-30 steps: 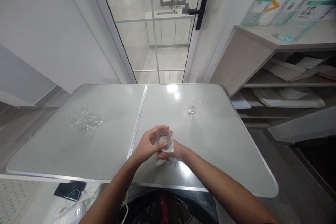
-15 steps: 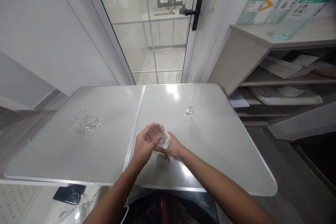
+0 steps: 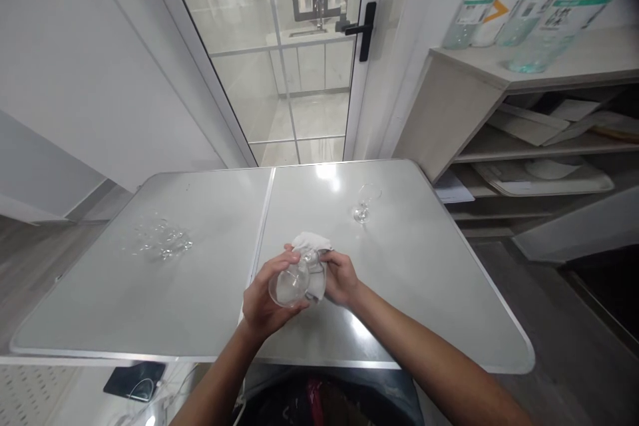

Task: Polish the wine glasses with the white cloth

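Cupping the clear glass [image 3: 289,285] by its bowl, your left hand [image 3: 260,296] sits at its left; your right hand [image 3: 342,277] grips the white cloth [image 3: 310,241] at the glass's base end, over the table [image 3: 399,293].

The grey table [image 3: 424,293] carries clustered clear glassware [image 3: 167,243] left, a glass [image 3: 361,213] right.

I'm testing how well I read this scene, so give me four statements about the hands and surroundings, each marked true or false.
1. The left hand holds a clear glass. True.
2. The right hand holds a phone. False: the right hand holds a white cloth against the glass.
3. Bottles are on top of the shelf unit. True.
4. The door handle is white. False: the door handle is black.
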The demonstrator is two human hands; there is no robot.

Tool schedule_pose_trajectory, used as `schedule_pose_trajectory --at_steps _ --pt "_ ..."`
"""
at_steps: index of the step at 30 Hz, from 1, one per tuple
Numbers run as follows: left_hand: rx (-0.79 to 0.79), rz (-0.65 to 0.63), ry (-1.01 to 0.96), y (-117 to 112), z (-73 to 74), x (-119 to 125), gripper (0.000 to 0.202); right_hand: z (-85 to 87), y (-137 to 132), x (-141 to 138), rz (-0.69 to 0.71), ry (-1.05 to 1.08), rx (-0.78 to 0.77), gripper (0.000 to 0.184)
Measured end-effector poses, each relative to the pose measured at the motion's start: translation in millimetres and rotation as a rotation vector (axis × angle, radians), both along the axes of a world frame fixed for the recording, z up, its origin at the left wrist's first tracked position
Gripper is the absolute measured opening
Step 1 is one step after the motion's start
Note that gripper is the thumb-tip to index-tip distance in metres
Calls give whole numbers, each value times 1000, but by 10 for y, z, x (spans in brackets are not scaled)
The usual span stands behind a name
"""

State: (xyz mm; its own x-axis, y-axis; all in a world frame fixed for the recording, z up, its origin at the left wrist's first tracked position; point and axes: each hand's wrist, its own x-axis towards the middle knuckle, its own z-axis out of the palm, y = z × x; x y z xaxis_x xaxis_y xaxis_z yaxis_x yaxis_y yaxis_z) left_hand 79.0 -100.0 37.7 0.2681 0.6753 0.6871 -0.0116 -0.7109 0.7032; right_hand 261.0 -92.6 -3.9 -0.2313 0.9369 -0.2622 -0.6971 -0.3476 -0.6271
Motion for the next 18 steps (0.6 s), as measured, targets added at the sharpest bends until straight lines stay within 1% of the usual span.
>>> schedule_pose_trajectory --at_steps 2,4,5,7,10,12,14,16,18 --pt "46 -45 101 11 7 2 70 50 -14 34 109 83 1 50" --pt "78 -64 169 16 23 -2 73 87 -13 51 157 110 18 57" --pt "94 -72 194 13 29 -7 75 95 -8 49 173 102 38 57" --pt "142 -93 261 -2 34 -12 80 89 0 23 195 58 98 51" --pt "261 -141 437 -42 31 4 84 38 5 -32 179 -47 163 45" --pt "332 -163 538 -72 30 24 81 -11 12 -45 151 -133 169 44" --pt "370 -161 588 -94 29 39 77 -63 26 -29 78 -258 166 44" --pt "367 -114 579 -99 22 37 75 -104 42 5 -29 -419 163 43" --pt "314 -17 526 -82 13 22 76 -116 52 41 -158 -579 161 40"
